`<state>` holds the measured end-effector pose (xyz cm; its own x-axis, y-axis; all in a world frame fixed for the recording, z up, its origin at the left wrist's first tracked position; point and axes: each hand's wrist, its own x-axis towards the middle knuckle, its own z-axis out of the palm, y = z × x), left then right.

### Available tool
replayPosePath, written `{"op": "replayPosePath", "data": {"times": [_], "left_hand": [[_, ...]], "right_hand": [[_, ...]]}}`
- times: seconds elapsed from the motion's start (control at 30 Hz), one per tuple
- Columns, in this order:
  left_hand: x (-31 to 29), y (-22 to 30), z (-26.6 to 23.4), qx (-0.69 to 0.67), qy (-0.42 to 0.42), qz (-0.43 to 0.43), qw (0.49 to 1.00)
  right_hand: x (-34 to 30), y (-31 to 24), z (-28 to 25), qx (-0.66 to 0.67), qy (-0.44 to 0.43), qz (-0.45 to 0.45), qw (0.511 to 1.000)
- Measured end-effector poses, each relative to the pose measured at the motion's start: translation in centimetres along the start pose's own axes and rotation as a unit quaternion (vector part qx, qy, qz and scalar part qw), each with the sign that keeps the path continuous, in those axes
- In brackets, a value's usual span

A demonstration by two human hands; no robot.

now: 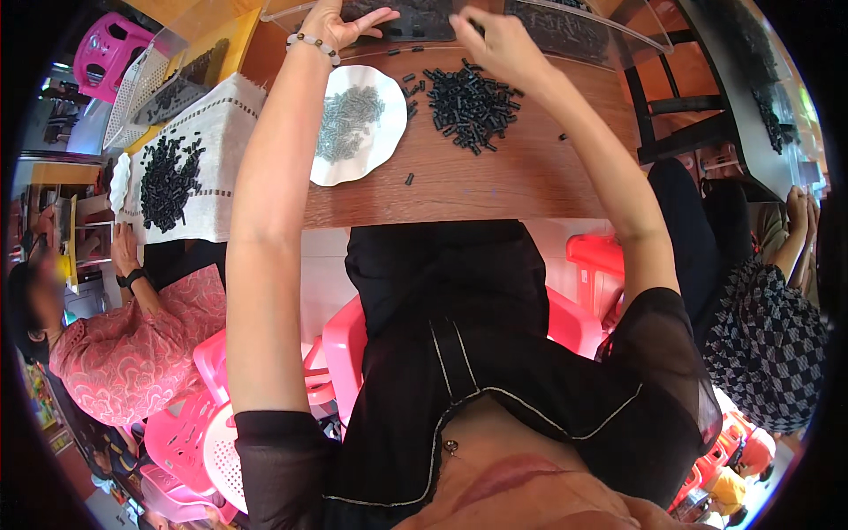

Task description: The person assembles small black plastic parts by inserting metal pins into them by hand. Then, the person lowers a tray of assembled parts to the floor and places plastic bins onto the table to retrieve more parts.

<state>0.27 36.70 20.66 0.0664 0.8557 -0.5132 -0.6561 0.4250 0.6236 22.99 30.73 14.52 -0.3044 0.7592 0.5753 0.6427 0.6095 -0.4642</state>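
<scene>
My left hand [340,25], with a beaded bracelet on the wrist, reaches to the far edge of the table. Its fingers are stretched out and apart, with nothing seen in them. To its right, my right hand [503,49] has its fingers curled in; whatever they may hold is hidden. Both hands are at a clear plastic tray [609,35] with small black pieces in it. Nearer me lies a heap of short black tube-like pieces [473,106]. Left of the heap, beside my left forearm, a white wavy-edged plate [382,152] holds many small translucent pieces.
Loose black pieces [409,178] lie on the brown wooden table [495,199]. On the left, another black heap [170,181] rests on a pale cloth [216,141]. A co-worker in a pink patterned top [146,353] sits there; a person in checkered clothing [768,340] is at the right.
</scene>
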Motion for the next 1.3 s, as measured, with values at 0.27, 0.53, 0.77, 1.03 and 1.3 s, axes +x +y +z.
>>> {"op": "replayPosePath", "data": {"times": [0.27, 0.53, 0.77, 1.03, 1.3], "left_hand": [[0.7, -1.1, -0.1, 0.013, -0.031, 0.029, 0.999], [4.1, 1.9, -5.3, -0.027, -0.415, -0.146, 0.898], [2.9, -1.1, -0.6, 0.040, -0.054, 0.019, 0.998], [5.9, 0.8, -5.2, 0.042, -0.184, -0.014, 0.982], [0.8, -0.7, -3.4, -0.027, -0.198, -0.086, 0.976]], "right_hand": [[-6.6, 3.5, 2.0, -0.098, -0.015, 0.065, 0.993], [-7.0, 2.8, 2.7, -0.085, 0.013, 0.038, 0.996], [-8.1, 4.0, 2.1, -0.083, 0.006, 0.036, 0.996], [-7.9, 2.6, 2.1, -0.055, 0.021, 0.016, 0.998], [-7.8, 2.1, -0.4, 0.108, -0.033, 0.103, 0.988]]}}
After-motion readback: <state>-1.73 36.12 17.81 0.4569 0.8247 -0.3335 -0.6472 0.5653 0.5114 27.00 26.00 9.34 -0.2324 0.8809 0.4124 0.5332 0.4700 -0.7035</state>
